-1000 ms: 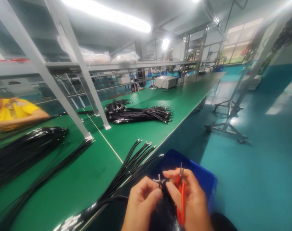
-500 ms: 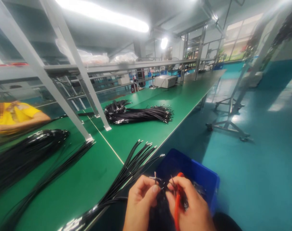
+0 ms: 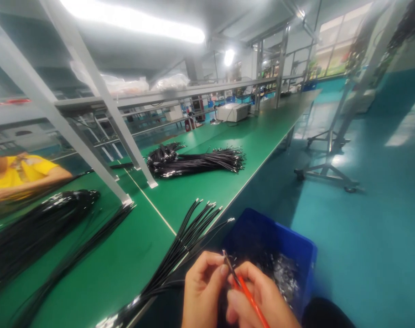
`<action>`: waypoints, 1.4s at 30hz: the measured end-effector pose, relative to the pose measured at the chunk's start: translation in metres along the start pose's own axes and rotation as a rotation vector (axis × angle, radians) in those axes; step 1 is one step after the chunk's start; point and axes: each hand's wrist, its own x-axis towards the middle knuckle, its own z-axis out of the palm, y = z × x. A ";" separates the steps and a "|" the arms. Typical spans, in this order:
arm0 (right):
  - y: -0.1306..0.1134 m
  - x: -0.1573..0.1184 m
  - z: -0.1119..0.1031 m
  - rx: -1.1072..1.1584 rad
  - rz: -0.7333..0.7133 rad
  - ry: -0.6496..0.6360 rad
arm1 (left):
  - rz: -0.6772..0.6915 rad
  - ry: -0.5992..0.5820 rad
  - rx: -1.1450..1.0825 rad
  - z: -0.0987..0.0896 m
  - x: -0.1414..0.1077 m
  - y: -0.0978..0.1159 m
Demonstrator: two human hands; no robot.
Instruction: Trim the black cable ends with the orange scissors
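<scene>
My left hand (image 3: 207, 284) pinches a black cable end between thumb and forefinger, low in the middle of the view. My right hand (image 3: 257, 296) is closed around a red-handled cutting tool (image 3: 249, 297). The tool's dark metal tip reaches the cable end at my left fingertips. To the left of my hands, a bundle of black cables (image 3: 180, 246) with pale tips lies along the edge of the green table (image 3: 142, 246). A blue bin (image 3: 306, 255) holding small clear and dark scraps stands beneath and to the right of my hands.
Thick black cable bundles (image 3: 207, 163) lie farther back on the table, with more (image 3: 39, 232) at the left. White shelf posts (image 3: 115, 123) rise from it. A person in yellow (image 3: 26, 175) sits across at the left. A wheeled stand (image 3: 327, 168) is on the right.
My right hand has turned the red tool and brought its tip against the piece in my left fingers. The hands are closer together, and more scraps show in the bin.
</scene>
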 end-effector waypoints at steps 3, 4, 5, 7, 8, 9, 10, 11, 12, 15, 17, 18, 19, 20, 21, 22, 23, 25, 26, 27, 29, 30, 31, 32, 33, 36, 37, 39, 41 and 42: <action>0.002 0.007 -0.003 -0.047 0.029 0.004 | 0.020 -0.010 0.055 0.000 0.001 -0.004; 0.002 0.008 -0.004 -0.060 0.049 0.005 | 0.026 -0.008 0.074 0.000 0.002 -0.005; 0.002 0.009 -0.004 -0.074 0.063 0.008 | 0.030 -0.006 0.090 0.001 0.002 -0.006; 0.002 0.010 -0.005 -0.098 0.061 0.019 | 0.027 -0.004 0.111 0.001 0.003 -0.008; 0.001 0.010 -0.005 -0.111 0.052 0.025 | 0.021 -0.003 0.119 0.001 0.004 -0.008; 0.002 0.010 -0.005 -0.127 0.046 0.029 | 0.015 -0.005 0.127 0.002 0.004 -0.009; 0.002 0.010 -0.006 -0.143 0.042 0.032 | 0.011 -0.009 0.135 0.002 0.005 -0.009; 0.004 0.010 -0.006 -0.156 0.046 0.034 | 0.008 -0.012 0.143 0.002 0.005 -0.009; 0.005 0.011 -0.007 -0.170 0.054 0.034 | 0.007 -0.011 0.150 0.002 0.005 -0.009; 0.012 0.013 -0.012 -0.197 0.089 0.024 | 0.003 -0.003 0.151 0.004 0.005 -0.009; 0.015 0.014 -0.016 -0.175 0.085 0.006 | -0.003 0.013 0.145 0.004 0.006 -0.010; 0.016 0.014 -0.019 -0.143 0.065 -0.011 | -0.008 0.020 0.140 0.005 0.007 -0.010; 0.017 0.013 -0.021 -0.100 0.047 -0.031 | -0.012 0.025 0.134 0.005 0.007 -0.011; 0.018 0.012 -0.023 -0.059 0.037 -0.056 | -0.015 0.029 0.127 0.005 0.008 -0.012; 0.019 0.012 -0.025 -0.028 0.034 -0.081 | -0.019 0.034 0.120 0.006 0.008 -0.012; 0.020 0.011 -0.027 -0.013 0.038 -0.104 | -0.019 0.038 0.113 0.006 0.009 -0.012; 0.021 0.011 -0.028 -0.012 0.047 -0.123 | -0.019 0.044 0.106 0.006 0.009 -0.013; 0.021 0.010 -0.030 -0.021 0.074 -0.146 | -0.021 0.047 0.102 0.007 0.009 -0.013; 0.021 0.010 -0.031 -0.014 0.079 -0.153 | -0.021 0.045 0.106 0.008 0.008 -0.013; 0.020 0.011 -0.030 0.000 0.082 -0.159 | -0.021 0.042 0.113 0.008 0.008 -0.012; 0.016 0.012 -0.029 0.020 0.082 -0.164 | -0.011 0.037 0.131 0.008 0.006 -0.012; 0.013 0.013 -0.028 0.019 0.081 -0.165 | 0.002 0.039 0.144 0.009 0.005 -0.012; 0.011 0.013 -0.027 0.008 0.085 -0.163 | 0.017 0.042 0.159 0.009 0.004 -0.012; 0.008 0.014 -0.027 -0.006 0.093 -0.157 | 0.032 0.043 0.175 0.009 0.004 -0.012; 0.006 0.015 -0.026 -0.022 0.105 -0.148 | 0.044 0.043 0.192 0.009 0.003 -0.012; 0.000 0.017 -0.026 -0.084 0.132 -0.108 | 0.061 0.041 0.230 0.010 0.004 -0.014; -0.002 0.017 -0.027 -0.109 0.140 -0.101 | 0.062 0.039 0.241 0.011 0.004 -0.014; -0.004 0.018 -0.028 -0.155 0.145 -0.110 | 0.063 0.038 0.261 0.011 0.005 -0.016; -0.004 0.016 -0.030 -0.194 0.136 -0.129 | 0.055 0.027 0.275 0.011 0.005 -0.018; -0.004 0.014 -0.030 -0.213 0.130 -0.120 | 0.047 0.019 0.278 0.011 0.006 -0.018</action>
